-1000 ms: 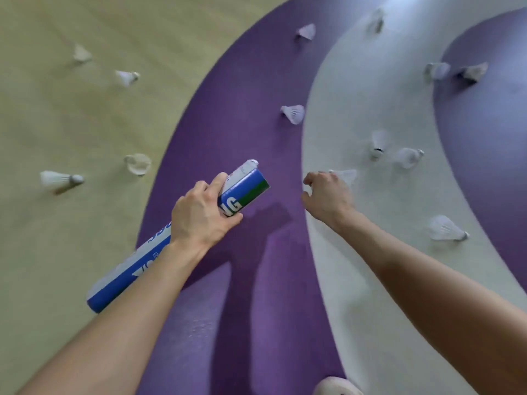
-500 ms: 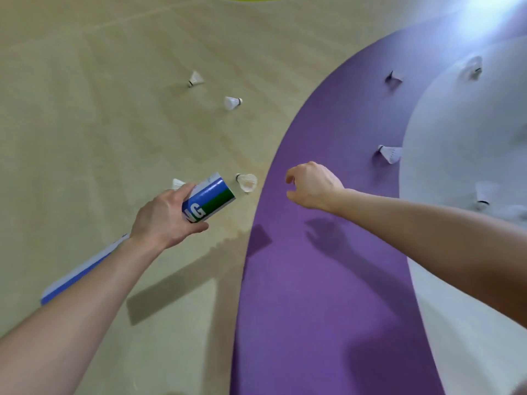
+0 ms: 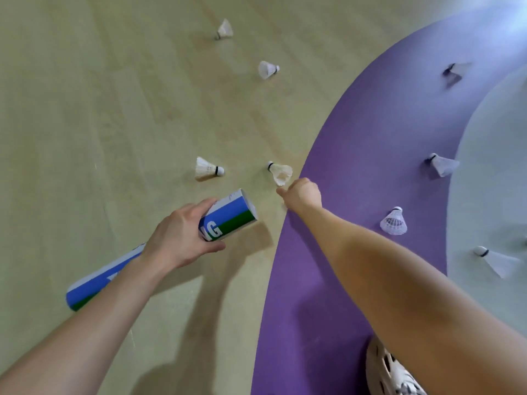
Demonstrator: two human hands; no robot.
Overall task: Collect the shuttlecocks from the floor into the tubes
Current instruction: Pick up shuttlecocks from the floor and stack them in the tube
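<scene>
My left hand [image 3: 179,238] grips a blue, white and green shuttlecock tube [image 3: 228,216] near its open end, which points up and right over the wooden floor. My right hand [image 3: 302,195] reaches forward with curled fingers. Its fingertips sit just below the skirt of a white shuttlecock [image 3: 281,172] lying by the purple band's edge, and I see nothing in its grasp. A second shuttlecock [image 3: 208,168] lies just left of that one, above the tube's mouth.
Two shuttlecocks [image 3: 268,69] [image 3: 224,29] lie farther off on the wood. Several others lie to the right on the purple band [image 3: 394,222] [image 3: 442,165] and the pale grey area [image 3: 496,260]. My shoe [image 3: 390,372] shows at the bottom right.
The view has swung left from the purple and grey bands to the wooden floor. My right hand has moved forward to the shuttlecock beside the purple edge. The tube stays in my left hand.
</scene>
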